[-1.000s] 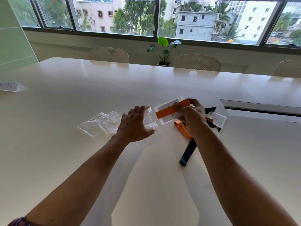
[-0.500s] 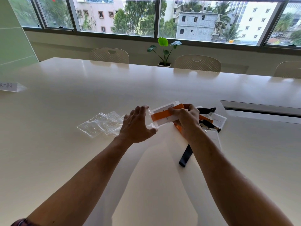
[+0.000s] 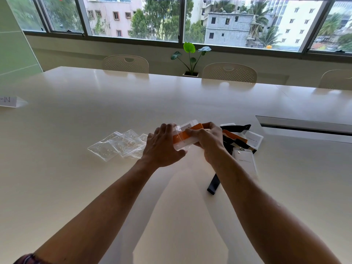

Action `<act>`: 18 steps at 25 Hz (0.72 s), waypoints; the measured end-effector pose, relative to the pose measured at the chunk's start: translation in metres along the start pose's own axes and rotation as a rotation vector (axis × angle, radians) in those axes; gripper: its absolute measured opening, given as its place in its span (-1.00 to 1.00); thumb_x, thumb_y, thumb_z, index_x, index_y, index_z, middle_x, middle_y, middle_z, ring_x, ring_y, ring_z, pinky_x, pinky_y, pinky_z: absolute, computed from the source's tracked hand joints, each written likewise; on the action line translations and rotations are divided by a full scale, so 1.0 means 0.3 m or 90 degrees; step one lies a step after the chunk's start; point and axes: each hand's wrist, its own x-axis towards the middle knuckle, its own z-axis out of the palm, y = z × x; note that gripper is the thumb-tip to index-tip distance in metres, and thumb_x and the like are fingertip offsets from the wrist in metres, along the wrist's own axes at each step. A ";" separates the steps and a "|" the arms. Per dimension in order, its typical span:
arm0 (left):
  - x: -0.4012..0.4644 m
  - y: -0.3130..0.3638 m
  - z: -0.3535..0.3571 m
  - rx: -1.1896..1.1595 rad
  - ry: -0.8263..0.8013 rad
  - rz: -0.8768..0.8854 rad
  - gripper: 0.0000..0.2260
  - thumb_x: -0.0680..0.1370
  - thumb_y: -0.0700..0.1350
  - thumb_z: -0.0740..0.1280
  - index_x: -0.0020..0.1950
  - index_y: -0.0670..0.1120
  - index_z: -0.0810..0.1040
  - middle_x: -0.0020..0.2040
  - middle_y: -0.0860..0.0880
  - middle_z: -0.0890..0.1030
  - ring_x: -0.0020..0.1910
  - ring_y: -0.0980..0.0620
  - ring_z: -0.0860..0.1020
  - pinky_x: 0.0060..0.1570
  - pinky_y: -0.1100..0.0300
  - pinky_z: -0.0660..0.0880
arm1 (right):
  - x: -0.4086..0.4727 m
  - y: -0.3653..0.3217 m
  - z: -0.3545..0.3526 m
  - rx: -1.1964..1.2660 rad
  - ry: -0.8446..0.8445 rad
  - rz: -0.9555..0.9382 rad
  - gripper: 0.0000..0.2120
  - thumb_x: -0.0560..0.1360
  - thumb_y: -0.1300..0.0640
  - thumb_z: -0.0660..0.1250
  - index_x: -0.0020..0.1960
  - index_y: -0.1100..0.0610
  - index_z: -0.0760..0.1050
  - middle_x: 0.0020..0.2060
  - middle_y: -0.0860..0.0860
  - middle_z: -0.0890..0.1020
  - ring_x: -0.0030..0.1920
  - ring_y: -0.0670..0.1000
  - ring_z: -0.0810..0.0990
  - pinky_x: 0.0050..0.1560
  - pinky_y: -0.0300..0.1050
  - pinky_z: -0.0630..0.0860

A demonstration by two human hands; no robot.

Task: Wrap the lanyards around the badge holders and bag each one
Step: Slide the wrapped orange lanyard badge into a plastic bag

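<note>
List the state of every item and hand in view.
Left hand: holds bag open.
Right hand: grips badge holder.
Badge holder: wrapped in orange lanyard, partly inside bag.
Spare bags: flat, empty.
Black lanyard: loose, unwrapped.

table (image 3: 80,187) | clear bags (image 3: 118,146) | badge holders (image 3: 245,161) | black lanyard (image 3: 214,184)

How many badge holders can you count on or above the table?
3: one orange-wrapped badge holder held in both hands, one lying far right, one beside the right forearm. More may be hidden.
</note>
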 end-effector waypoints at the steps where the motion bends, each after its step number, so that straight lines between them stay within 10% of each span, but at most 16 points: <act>1: 0.003 0.006 0.001 0.003 0.004 -0.004 -0.27 0.31 0.23 0.41 0.35 -0.05 0.26 0.20 -0.07 0.44 0.16 -0.12 0.47 0.10 -0.05 0.38 | -0.004 0.007 0.005 -0.020 -0.005 -0.005 -0.62 0.29 0.24 0.59 -0.02 0.14 0.48 -0.10 0.14 0.65 -0.08 0.12 0.68 -0.11 -0.02 0.68; 18: 0.037 0.079 0.027 -0.169 -0.083 -0.074 -0.07 0.25 0.16 0.57 0.45 -0.09 0.18 0.37 -0.12 0.34 0.37 -0.10 0.33 0.31 -0.01 0.34 | 0.035 -0.005 -0.048 -0.314 -0.189 -0.038 -0.90 0.41 0.09 0.53 -0.23 0.06 0.64 -0.30 -0.04 0.63 -0.22 -0.09 0.56 -0.24 -0.19 0.46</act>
